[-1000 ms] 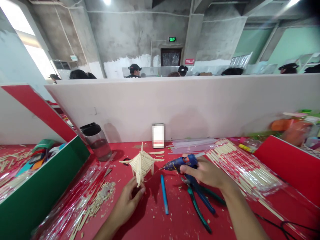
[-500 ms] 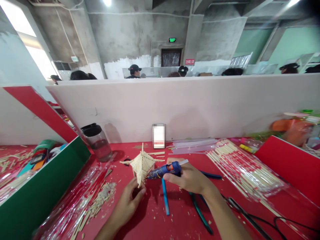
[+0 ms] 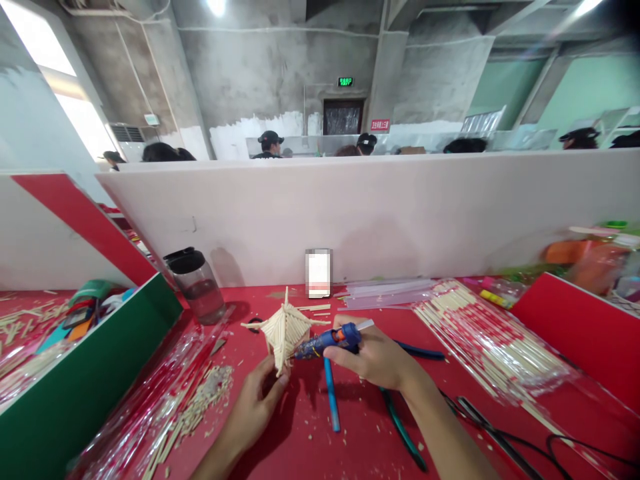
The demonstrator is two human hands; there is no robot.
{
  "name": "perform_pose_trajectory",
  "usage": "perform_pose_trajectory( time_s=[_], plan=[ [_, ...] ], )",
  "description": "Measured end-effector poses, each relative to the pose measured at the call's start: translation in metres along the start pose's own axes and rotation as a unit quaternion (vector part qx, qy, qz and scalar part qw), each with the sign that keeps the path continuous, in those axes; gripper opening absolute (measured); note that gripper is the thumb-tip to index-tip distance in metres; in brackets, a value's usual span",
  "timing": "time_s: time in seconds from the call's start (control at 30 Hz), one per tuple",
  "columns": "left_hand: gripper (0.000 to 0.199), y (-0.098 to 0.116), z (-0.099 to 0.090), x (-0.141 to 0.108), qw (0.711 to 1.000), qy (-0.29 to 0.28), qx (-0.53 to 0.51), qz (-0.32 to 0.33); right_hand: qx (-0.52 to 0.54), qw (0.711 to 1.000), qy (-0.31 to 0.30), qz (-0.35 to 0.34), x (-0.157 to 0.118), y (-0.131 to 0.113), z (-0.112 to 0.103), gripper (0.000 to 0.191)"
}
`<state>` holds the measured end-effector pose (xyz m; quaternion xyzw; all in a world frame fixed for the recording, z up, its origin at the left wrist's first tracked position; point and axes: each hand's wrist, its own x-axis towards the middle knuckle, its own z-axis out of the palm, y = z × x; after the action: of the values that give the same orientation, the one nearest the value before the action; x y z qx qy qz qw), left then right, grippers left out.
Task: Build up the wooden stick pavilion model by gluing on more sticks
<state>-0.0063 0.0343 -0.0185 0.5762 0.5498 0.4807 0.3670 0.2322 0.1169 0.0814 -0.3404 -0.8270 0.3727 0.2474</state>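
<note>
In the middle of the red table stands a small wooden-stick pavilion model (image 3: 285,333), its pointed roof built of pale sticks with corner tips sticking out. My left hand (image 3: 260,393) is closed on its near lower side, the fingertips partly hidden under the roof edge. My right hand (image 3: 375,353) is wrapped round a blue hot glue gun (image 3: 333,340), with a clear glue stick jutting from its back. The gun's nozzle is at the model's right side, under the roof edge; whether it touches cannot be made out. A blue stick (image 3: 331,397) lies just below the gun.
Green-handled pliers (image 3: 403,430) lie under my right forearm, beside a black cable (image 3: 530,440). Packs of wooden sticks (image 3: 490,327) are at right. A water bottle (image 3: 195,287), plastic wrapping (image 3: 155,380) and stick offcuts (image 3: 205,400) are at left. A white partition (image 3: 260,213) closes the back.
Almost nothing differs. My right hand and the glue gun have shifted very slightly left, the nozzle staying at the model's right side; the left hand keeps its hold.
</note>
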Motion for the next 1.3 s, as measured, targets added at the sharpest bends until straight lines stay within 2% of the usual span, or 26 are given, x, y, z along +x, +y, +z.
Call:
perform_pose_trajectory(
  time_s=[0.4, 0.53, 0.77, 1.0, 1.17, 1.3],
  plan=[
    [0.034, 0.003, 0.001, -0.001, 1.000, 0.007, -0.005, -0.011, 0.001, 1.000, -0.008, 0.005, -0.001, 0.001, 0.000, 0.040],
    [0.033, 0.002, 0.000, 0.000, 1.000, 0.001, -0.002, -0.001, 0.007, 1.000, -0.010, 0.023, -0.004, 0.000, -0.006, 0.037],
    [0.030, -0.003, 0.000, -0.001, 1.000, 0.000, -0.002, -0.008, 0.036, 0.999, -0.025, 0.006, -0.006, 0.002, -0.008, 0.032],
    [0.030, -0.006, -0.001, -0.001, 1.000, -0.004, -0.010, -0.007, 0.014, 1.000, 0.000, 0.013, -0.004, 0.005, -0.005, 0.037],
    [0.034, -0.003, 0.000, -0.001, 1.000, 0.012, -0.017, -0.011, 0.054, 0.998, -0.026, 0.001, -0.005, 0.007, -0.005, 0.029],
    [0.035, -0.001, -0.001, -0.001, 1.000, 0.009, -0.015, -0.015, 0.022, 1.000, -0.007, 0.003, -0.004, 0.008, -0.004, 0.036]
  ],
)
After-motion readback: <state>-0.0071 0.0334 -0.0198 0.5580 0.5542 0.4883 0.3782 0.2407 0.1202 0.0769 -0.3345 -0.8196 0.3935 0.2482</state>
